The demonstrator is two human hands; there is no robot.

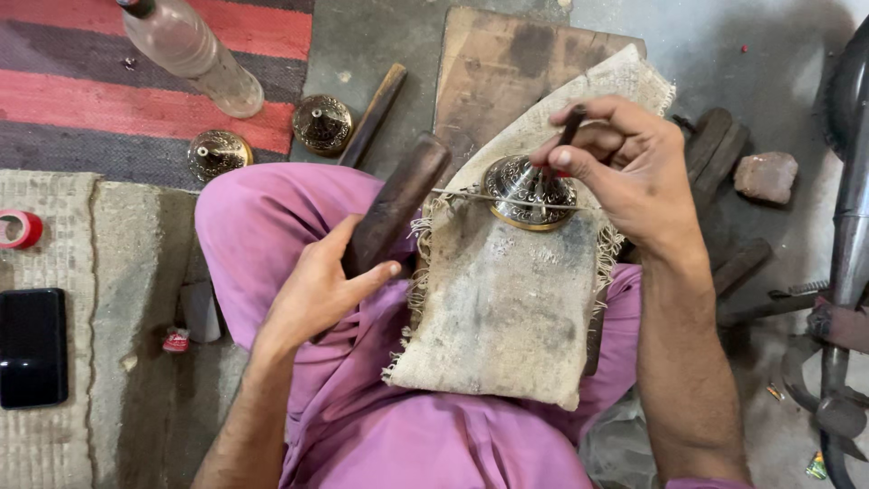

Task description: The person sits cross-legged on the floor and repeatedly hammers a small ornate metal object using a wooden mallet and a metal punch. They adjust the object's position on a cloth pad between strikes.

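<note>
A person sits cross-legged in purple trousers, a frayed burlap pad [507, 317] laid over the lap. The left hand [312, 290] is wrapped tight around a dark wooden mallet [398, 204], its thick round shaft rising away from the palm. The right hand [625, 163] pinches a slim dark punch [570, 122] between thumb and fingertips, the tip pointing down onto a small domed brass piece [529, 192] just under that grip. A thin wire [471, 195] runs across the dome, which sits at the pad's far end. Its surface already looks densely patterned (dark grooves, a bright polished rim), so the chasing seems well along, though how much remains I cannot tell. Beyond the mallet, two similar brass domes [272, 140] rest on the floor beside a clear plastic bottle [195, 54].
</note>
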